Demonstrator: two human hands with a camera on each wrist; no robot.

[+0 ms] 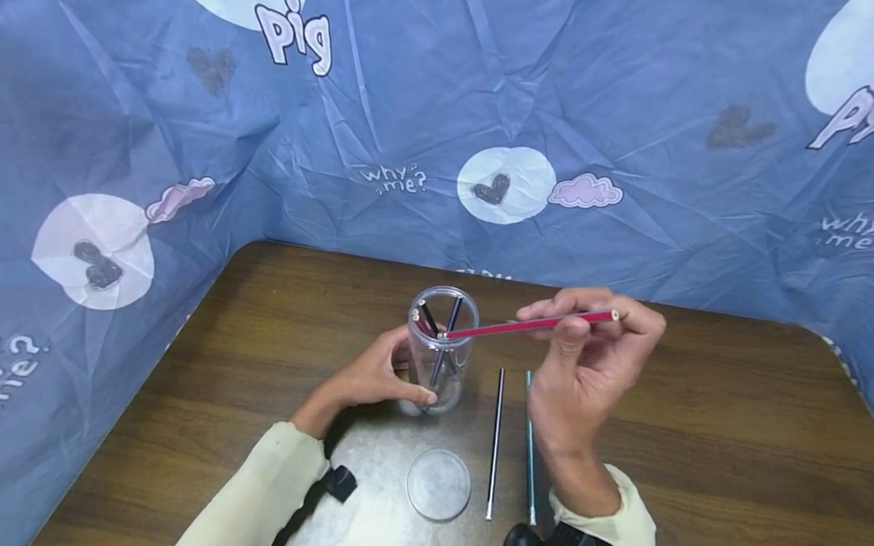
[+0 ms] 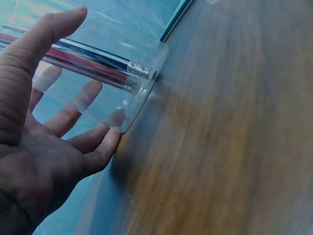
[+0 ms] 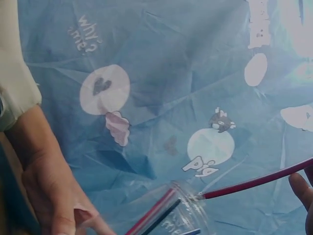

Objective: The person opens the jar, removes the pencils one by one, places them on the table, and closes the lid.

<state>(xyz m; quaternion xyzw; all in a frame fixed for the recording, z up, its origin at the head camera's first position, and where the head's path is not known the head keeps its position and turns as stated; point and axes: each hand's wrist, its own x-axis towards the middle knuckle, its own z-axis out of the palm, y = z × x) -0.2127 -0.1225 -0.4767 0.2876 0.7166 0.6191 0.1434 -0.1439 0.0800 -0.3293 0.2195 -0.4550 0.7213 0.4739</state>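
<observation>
My left hand [image 1: 378, 374] grips a clear plastic jar [image 1: 444, 395] round its lower part, thumb in front and the other fingers behind. Several pencils [image 1: 430, 316], black and red, lean inside the jar; their metal eraser ends show near its base in the left wrist view [image 2: 140, 70]. Over on the right, my right hand [image 1: 588, 382] pinches a red pencil [image 1: 524, 324] between thumb and fingers. That pencil lies nearly level, its eraser end at the jar's rim [image 3: 190, 198] and its pale flat end pointing right.
A black pencil [image 1: 496, 444] and a teal pencil [image 1: 530, 454] lie side by side on the wooden table [image 1: 736, 425]. Left of them is a round clear lid [image 1: 439, 485]. Blue printed cloth [image 1: 418, 96] hangs behind the table and along its sides.
</observation>
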